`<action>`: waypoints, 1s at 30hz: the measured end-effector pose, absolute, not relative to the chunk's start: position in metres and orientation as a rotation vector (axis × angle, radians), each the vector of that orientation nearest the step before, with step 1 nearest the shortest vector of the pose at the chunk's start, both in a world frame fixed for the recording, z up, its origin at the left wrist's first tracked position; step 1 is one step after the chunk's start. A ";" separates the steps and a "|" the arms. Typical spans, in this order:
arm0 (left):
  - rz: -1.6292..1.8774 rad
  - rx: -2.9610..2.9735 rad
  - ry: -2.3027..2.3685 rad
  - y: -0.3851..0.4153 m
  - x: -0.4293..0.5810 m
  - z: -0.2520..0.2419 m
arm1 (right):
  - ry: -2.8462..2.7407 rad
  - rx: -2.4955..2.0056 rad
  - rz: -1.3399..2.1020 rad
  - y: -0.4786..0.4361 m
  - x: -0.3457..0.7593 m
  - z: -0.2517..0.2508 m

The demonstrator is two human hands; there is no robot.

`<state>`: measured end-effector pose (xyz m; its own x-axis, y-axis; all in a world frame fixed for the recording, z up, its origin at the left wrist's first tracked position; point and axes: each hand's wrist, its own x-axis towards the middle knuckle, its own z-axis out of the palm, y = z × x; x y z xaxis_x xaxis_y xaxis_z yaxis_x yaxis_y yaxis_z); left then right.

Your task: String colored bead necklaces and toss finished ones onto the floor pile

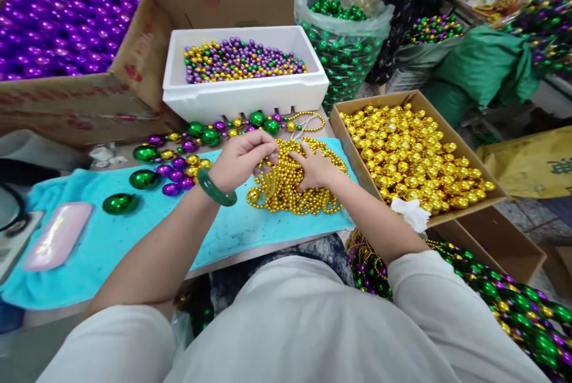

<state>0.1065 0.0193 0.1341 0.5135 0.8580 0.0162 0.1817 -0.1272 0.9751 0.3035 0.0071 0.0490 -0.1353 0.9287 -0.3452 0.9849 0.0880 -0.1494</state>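
My left hand (245,159), with a green bangle (216,187) at its wrist, is closed in a pinch at the left side of a pile of gold bead strands (292,186). Gold beads show at its fingertips, apparently part of a strand, though the fingers partly hide them. On the pile's upper right lies my right hand (316,167), fingers spread over the beads. A turquoise towel (232,234) is under the pile. Left of my left hand are large green beads (145,178), purple beads (172,189) and smaller gold beads (192,160).
Behind the towel stands a white foam box (245,94) of mixed beads. A shallow carton (375,183) of gold beads is at the right, and a carton (134,52) of purple beads at the left. A pink case (58,235) lies on the towel. Green beads fill a plastic bag (344,43).
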 end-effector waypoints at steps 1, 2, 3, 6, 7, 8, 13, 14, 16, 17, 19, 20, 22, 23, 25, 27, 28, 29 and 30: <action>0.751 1.630 0.911 0.019 0.105 0.134 | 2.164 1.962 -0.517 0.007 0.304 0.053; 0.757 1.635 0.923 0.020 0.103 0.134 | 2.142 1.972 -0.502 0.004 0.304 0.058; 0.759 1.638 0.943 0.020 0.100 0.133 | 2.128 1.993 -0.455 -0.001 0.303 0.064; 0.744 1.603 1.005 0.025 0.093 0.127 | 2.218 2.045 -0.204 -0.024 0.285 0.080; 0.744 1.577 1.010 0.028 0.092 0.125 | 2.325 2.007 -0.145 -0.032 0.273 0.082; 0.751 1.551 1.007 0.031 0.091 0.123 | 2.467 1.909 -0.140 -0.039 0.258 0.081; 0.749 1.515 0.972 0.041 0.098 0.120 | 2.732 1.442 -0.256 -0.046 0.169 0.042; 0.733 1.527 0.971 0.041 0.100 0.121 | 2.672 1.461 -0.251 -0.044 0.159 0.033; 0.710 1.549 0.971 0.039 0.103 0.120 | 2.647 1.461 -0.283 -0.042 0.156 0.023; 0.700 1.555 0.960 0.039 0.104 0.119 | 2.689 1.439 -0.299 -0.044 0.162 0.024; 0.698 1.554 0.961 0.038 0.103 0.116 | 2.788 1.466 -0.294 -0.055 0.188 0.037; 0.704 1.547 0.972 0.038 0.102 0.114 | 2.802 1.557 -0.274 -0.063 0.208 0.048; 0.714 1.526 0.996 0.037 0.100 0.112 | 2.645 1.943 -0.213 -0.081 0.261 0.073; 0.715 1.516 1.006 0.036 0.100 0.112 | 2.467 2.177 -0.179 -0.090 0.293 0.084; 0.723 1.494 1.018 0.035 0.099 0.113 | 1.995 2.604 -0.047 -0.107 0.363 0.097; 0.748 1.467 1.018 0.035 0.101 0.113 | 1.648 2.801 0.028 -0.118 0.424 0.098; 0.759 1.457 1.012 0.035 0.101 0.113 | 1.565 2.813 0.009 -0.121 0.447 0.094; 0.769 1.450 1.004 0.036 0.102 0.113 | 1.526 2.799 0.004 -0.122 0.462 0.090; 0.772 1.446 0.992 0.036 0.103 0.113 | 1.541 2.785 0.039 -0.121 0.469 0.085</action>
<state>0.1031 0.0360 0.1130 0.4241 0.9020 -0.0803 0.1438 0.0204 0.9894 0.4687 -0.1211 0.0847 0.5311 0.8463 0.0419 0.8473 -0.5305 -0.0249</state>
